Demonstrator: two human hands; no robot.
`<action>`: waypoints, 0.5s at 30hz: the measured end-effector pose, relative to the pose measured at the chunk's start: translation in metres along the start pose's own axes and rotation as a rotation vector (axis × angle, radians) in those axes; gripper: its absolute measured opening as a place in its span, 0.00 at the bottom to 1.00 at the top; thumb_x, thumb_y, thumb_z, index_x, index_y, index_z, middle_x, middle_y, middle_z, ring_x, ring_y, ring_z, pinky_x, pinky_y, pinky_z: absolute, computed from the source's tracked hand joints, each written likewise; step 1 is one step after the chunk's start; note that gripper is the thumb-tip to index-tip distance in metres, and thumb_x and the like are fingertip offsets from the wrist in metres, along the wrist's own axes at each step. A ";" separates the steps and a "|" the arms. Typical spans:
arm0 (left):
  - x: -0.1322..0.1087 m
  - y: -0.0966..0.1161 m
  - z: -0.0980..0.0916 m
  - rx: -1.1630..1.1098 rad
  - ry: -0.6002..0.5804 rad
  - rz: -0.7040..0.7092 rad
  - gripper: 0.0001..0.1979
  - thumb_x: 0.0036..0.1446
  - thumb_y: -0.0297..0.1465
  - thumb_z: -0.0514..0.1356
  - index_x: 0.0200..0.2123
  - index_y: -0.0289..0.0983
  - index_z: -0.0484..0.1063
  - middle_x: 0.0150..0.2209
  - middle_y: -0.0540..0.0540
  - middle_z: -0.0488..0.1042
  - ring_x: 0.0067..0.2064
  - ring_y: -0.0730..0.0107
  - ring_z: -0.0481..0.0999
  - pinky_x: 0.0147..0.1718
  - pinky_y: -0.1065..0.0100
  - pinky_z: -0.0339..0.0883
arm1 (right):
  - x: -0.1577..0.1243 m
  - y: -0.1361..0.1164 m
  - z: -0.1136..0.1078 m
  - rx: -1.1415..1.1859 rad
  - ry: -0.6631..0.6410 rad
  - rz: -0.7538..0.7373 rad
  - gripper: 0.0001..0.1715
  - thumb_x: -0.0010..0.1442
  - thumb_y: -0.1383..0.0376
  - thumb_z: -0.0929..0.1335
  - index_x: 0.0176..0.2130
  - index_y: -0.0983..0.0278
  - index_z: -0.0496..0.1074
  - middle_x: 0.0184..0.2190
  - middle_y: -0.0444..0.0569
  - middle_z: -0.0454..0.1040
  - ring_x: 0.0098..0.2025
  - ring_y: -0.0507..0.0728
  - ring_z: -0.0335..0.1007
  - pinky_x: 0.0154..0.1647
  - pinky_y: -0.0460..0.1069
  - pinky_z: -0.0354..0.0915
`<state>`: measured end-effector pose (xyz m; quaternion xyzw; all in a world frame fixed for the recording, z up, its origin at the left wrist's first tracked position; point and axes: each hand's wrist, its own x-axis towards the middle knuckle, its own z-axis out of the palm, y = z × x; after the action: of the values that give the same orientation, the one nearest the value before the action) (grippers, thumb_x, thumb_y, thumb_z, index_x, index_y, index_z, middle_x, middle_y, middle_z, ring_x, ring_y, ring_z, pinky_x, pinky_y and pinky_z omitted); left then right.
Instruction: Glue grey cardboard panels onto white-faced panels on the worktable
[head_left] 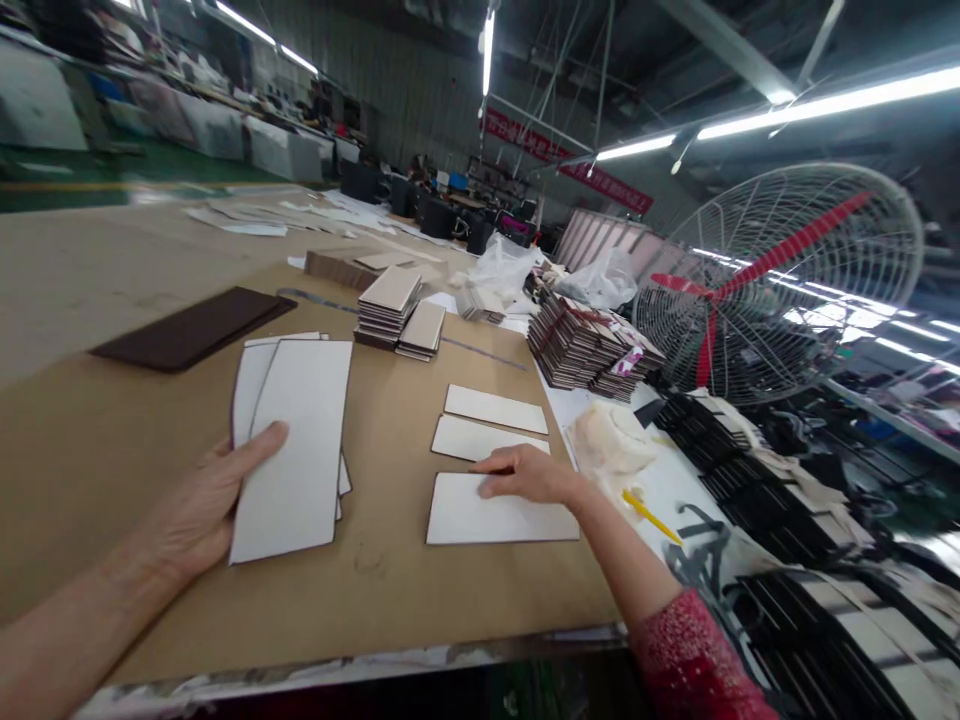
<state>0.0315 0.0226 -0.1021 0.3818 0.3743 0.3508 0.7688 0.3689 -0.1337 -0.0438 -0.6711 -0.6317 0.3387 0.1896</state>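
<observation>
My left hand [201, 500] grips a small stack of white rectangular panels [296, 440] with dark edges, thumb on top, held just above the brown cardboard sheet [390, 590]. My right hand [529, 472] lies flat, fingers stretched, on the nearest white panel [495, 520] laid on the cardboard. Two more white panels [495, 408] lie in a row beyond it, spaced apart.
A dark brown piece [195, 328] lies at the far left. Stacks of panels [397, 310] and a big dark pile [585, 345] stand behind. A crumpled cloth [611, 445] and a yellow pencil [651, 518] are at the right. A red-bladed fan [772, 285] stands beyond the table edge.
</observation>
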 end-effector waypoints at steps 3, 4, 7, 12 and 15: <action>-0.005 0.000 0.002 0.012 0.032 -0.028 0.22 0.57 0.29 0.66 0.54 0.35 0.70 0.36 0.38 0.83 0.32 0.43 0.83 0.31 0.34 0.76 | -0.017 0.006 0.032 -0.143 0.236 -0.025 0.25 0.62 0.61 0.71 0.58 0.60 0.74 0.55 0.54 0.72 0.60 0.64 0.64 0.63 0.59 0.58; -0.006 0.000 0.003 0.011 0.033 -0.041 0.23 0.56 0.29 0.66 0.55 0.35 0.70 0.36 0.38 0.83 0.32 0.42 0.83 0.30 0.34 0.76 | -0.026 0.006 0.040 -0.216 0.297 -0.026 0.25 0.64 0.61 0.69 0.59 0.61 0.72 0.58 0.56 0.70 0.61 0.64 0.61 0.65 0.60 0.56; -0.008 0.002 0.005 0.010 0.046 -0.103 0.25 0.55 0.30 0.66 0.56 0.34 0.69 0.36 0.36 0.83 0.32 0.41 0.83 0.32 0.33 0.76 | -0.054 0.007 0.063 -0.424 0.296 -0.005 0.27 0.66 0.58 0.69 0.62 0.62 0.69 0.62 0.56 0.65 0.64 0.64 0.58 0.66 0.60 0.55; -0.004 -0.002 0.006 0.028 -0.027 -0.253 0.24 0.54 0.35 0.67 0.51 0.28 0.72 0.35 0.29 0.82 0.30 0.38 0.82 0.31 0.35 0.77 | -0.061 0.009 0.086 -0.540 0.230 0.042 0.30 0.70 0.57 0.64 0.67 0.61 0.61 0.69 0.55 0.58 0.68 0.66 0.51 0.68 0.63 0.51; -0.005 -0.006 0.009 0.044 -0.101 -0.166 0.28 0.51 0.34 0.71 0.53 0.30 0.69 0.33 0.34 0.82 0.29 0.41 0.82 0.29 0.37 0.77 | -0.042 0.009 0.086 -0.578 0.309 0.096 0.27 0.68 0.61 0.65 0.64 0.61 0.66 0.68 0.57 0.58 0.67 0.70 0.52 0.66 0.67 0.53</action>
<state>0.0381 0.0133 -0.1020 0.3836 0.3728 0.2579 0.8046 0.3170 -0.1910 -0.1012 -0.7696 -0.6330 0.0484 0.0686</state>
